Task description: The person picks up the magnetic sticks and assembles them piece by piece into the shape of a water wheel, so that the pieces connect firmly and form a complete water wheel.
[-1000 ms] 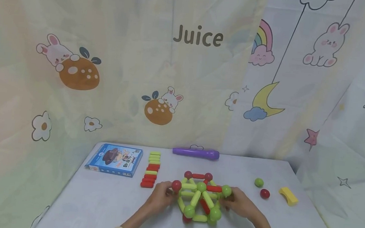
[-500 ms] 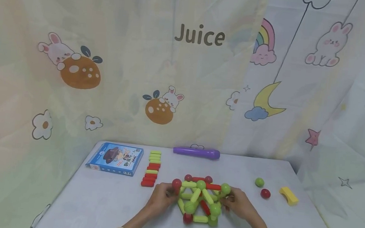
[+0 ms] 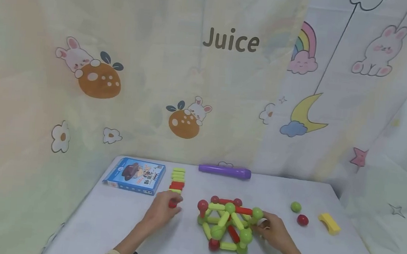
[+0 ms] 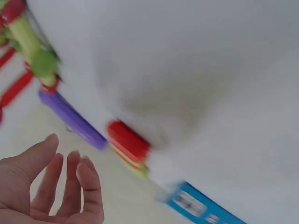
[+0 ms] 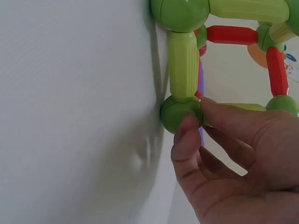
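Note:
A frame of red and yellow-green magnetic rods and balls (image 3: pixel 230 222) stands on the table in the head view. My right hand (image 3: pixel 272 232) is at its right side; in the right wrist view, thumb and index finger pinch a green ball (image 5: pixel 176 113) at a lower corner. My left hand (image 3: pixel 161 210) is above the near end of a column of rods, and a red rod (image 3: pixel 173 203) shows between thumb and fingers there. In the left wrist view the thumb and fingers are spread with nothing between them, and the red rods (image 4: pixel 128 140) lie beyond the fingertips.
A blue box (image 3: pixel 137 175) lies at the back left, beside yellow-green rods (image 3: pixel 178 175). Along the back edge is a purple microphone-shaped stick (image 3: pixel 225 171). To the right sit a green ball (image 3: pixel 296 207), a red ball (image 3: pixel 302 220) and a yellow arched block (image 3: pixel 330 224).
My left hand has let go of the frame's left side and moved left to the rod column. The right hand stays at the frame. The head view has turned slightly left.

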### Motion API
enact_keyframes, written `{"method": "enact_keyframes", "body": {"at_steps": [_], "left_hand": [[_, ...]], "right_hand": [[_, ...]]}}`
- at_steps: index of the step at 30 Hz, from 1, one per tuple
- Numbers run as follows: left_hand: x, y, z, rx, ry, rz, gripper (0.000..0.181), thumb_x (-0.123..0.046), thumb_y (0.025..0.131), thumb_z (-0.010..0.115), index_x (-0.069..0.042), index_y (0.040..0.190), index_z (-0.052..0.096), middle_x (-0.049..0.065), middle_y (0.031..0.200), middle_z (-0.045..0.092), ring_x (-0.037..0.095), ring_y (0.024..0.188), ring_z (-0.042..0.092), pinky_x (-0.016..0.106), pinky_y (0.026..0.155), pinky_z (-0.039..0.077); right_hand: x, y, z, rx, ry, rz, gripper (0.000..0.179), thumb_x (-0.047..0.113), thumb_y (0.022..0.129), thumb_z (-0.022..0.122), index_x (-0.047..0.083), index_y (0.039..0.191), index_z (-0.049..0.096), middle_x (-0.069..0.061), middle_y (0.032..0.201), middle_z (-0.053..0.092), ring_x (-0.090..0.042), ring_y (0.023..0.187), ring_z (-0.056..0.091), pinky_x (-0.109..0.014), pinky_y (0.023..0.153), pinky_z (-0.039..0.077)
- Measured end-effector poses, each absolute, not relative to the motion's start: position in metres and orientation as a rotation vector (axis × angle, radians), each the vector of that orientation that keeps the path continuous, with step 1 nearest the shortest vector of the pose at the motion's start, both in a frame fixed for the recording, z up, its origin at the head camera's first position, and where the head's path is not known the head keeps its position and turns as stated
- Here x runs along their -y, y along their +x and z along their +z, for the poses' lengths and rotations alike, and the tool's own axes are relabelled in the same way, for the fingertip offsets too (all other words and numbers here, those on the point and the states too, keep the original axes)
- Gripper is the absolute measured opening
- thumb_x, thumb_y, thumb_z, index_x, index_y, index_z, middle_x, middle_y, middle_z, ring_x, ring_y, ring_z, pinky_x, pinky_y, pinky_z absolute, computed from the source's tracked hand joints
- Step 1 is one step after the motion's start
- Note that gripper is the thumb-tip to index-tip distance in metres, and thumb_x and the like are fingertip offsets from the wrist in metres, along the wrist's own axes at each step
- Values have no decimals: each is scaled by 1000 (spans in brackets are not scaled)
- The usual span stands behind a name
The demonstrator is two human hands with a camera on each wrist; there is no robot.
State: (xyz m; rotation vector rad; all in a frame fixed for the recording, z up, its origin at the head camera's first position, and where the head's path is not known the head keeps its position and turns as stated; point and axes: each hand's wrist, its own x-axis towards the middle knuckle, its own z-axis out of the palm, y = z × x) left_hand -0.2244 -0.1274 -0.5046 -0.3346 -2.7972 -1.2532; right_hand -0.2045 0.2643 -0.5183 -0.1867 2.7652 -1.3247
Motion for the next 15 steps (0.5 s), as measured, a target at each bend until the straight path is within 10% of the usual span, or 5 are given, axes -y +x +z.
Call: {"method": "enact_keyframes", "body": {"at_steps": [15], "left_hand": [[160, -243, -534, 2877, -185, -850, 21, 0, 87, 87, -1, 107, 80, 9, 100, 77, 24, 95, 71, 43, 89, 64]], "right_hand": [[-271, -206, -524, -2730, -289, -1353, 26, 0, 90, 82, -1, 115, 74, -10, 103, 76, -21, 75, 70, -29, 60, 56]]}}
